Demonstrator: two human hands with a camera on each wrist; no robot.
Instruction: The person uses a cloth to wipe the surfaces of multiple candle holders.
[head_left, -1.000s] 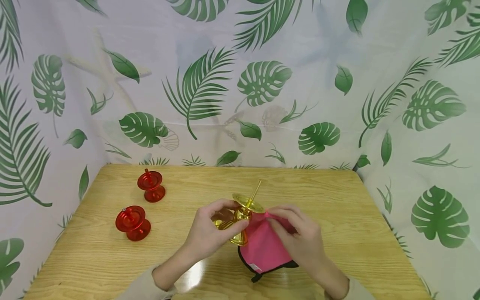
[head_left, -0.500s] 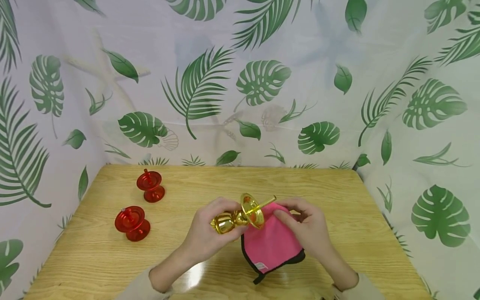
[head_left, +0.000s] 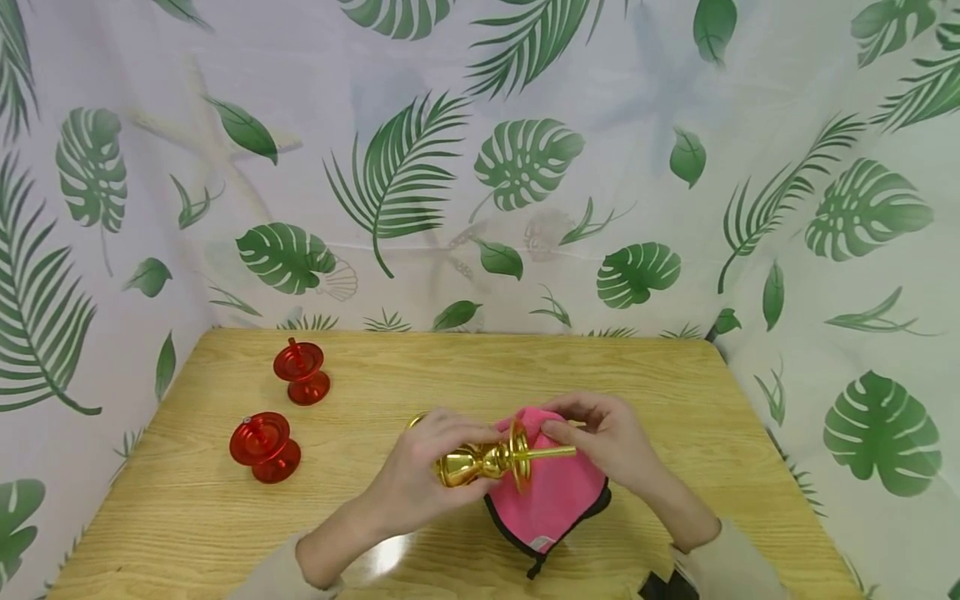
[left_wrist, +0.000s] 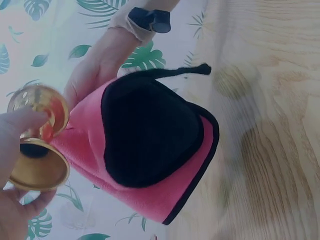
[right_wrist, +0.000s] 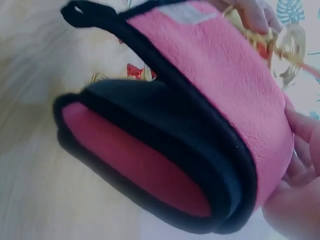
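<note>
A shiny gold candlestick (head_left: 462, 467) lies nearly level in my left hand (head_left: 412, 471), which grips its body with the dish and thin stem pointing right. My right hand (head_left: 618, 442) pinches a pink cloth (head_left: 551, 504) with black edging between thumb and fingers. The cloth hangs behind and below the candlestick's dish, against it or very close. In the left wrist view a dark patch (left_wrist: 150, 132) covers part of the cloth, and the candlestick's hollow base (left_wrist: 40, 172) faces the camera. Folded layers of the cloth (right_wrist: 225, 85) fill the right wrist view.
Two red candlesticks (head_left: 264, 448) stand upright on the left of the wooden table (head_left: 375, 367), one behind the other. A leaf-printed curtain (head_left: 442, 208) encloses the back and sides. A dark strap or band (head_left: 667, 586) shows by the right sleeve.
The candlestick has turned from upright to nearly level, its stem swinging to the right. My right hand has moved a little right with the cloth, whose lower corner has shifted right.
</note>
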